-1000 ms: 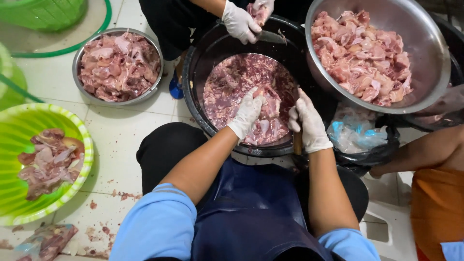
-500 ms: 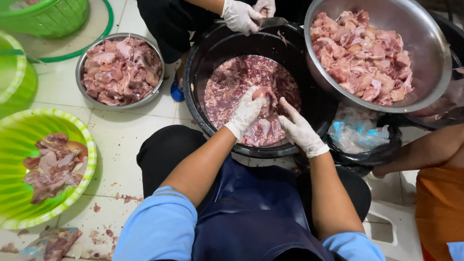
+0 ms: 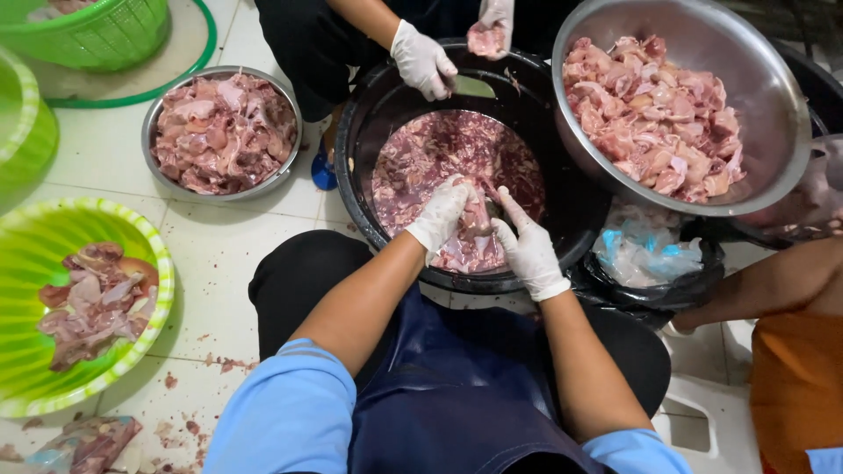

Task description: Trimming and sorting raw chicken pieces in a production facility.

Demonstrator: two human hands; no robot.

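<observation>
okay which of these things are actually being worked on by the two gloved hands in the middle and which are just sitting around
In hand:
- left hand and right hand, both gloved, on a piece of meat
- black tub of meat in dark liquid, under both hands

Sitting around:
- small steel bowl of meat
- large steel bowl of meat
- green basket with meat
- black bag of plastic

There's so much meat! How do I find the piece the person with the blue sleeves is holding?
Find the big black tub in the middle, full of dark reddish liquid. At its near edge, the left hand and right hand, both in white gloves, hold one pale pink piece of meat between them. It alone is lifted out of the liquid there.
</observation>
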